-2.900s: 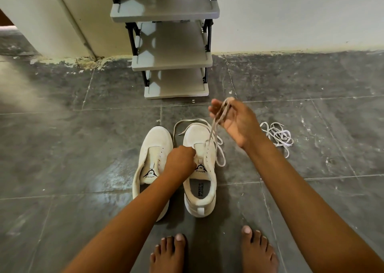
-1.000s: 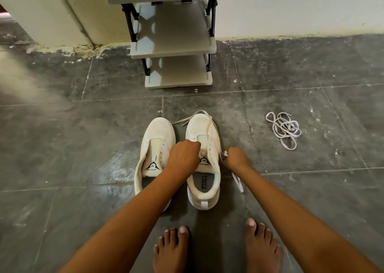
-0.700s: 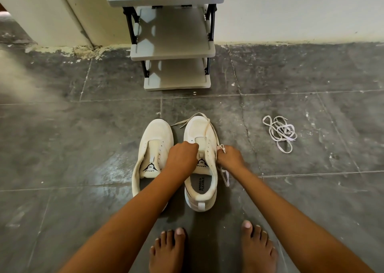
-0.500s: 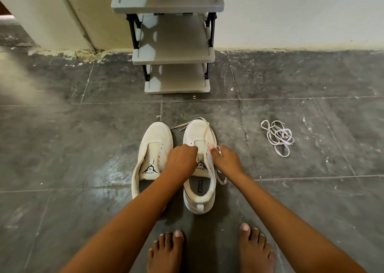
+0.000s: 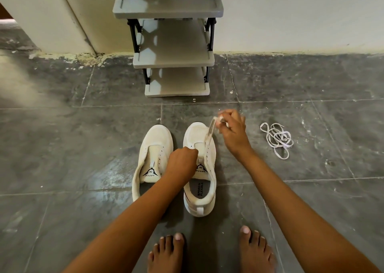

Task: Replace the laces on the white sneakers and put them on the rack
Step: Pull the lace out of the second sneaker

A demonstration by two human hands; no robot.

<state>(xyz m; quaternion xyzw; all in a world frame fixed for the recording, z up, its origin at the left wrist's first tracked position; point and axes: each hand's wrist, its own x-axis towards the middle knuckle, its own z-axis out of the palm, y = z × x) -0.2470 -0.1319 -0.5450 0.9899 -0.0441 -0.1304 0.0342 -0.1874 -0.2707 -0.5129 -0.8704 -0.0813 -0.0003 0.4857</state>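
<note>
The right hand [image 5: 231, 130] pinches the lace [image 5: 209, 135], pulled taut toward 1 o'clock from the right sneaker [image 5: 199, 168]. The left hand [image 5: 182, 161] is curled on the tongue, seemingly pinning it. Soft, limp and light, the lace handles best held near its tip. The rack [image 5: 173, 60] stands at 12 o'clock.

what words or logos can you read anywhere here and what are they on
"SPEED": under a black S logo on the tongue of the left white sneaker, seen upside down.
"SPEED": on the tongue of the right white sneaker, partly hidden by the left hand.
"SPEED & FLEXIBLE": on the grey insole of the right sneaker.
No other text is visible.
</note>
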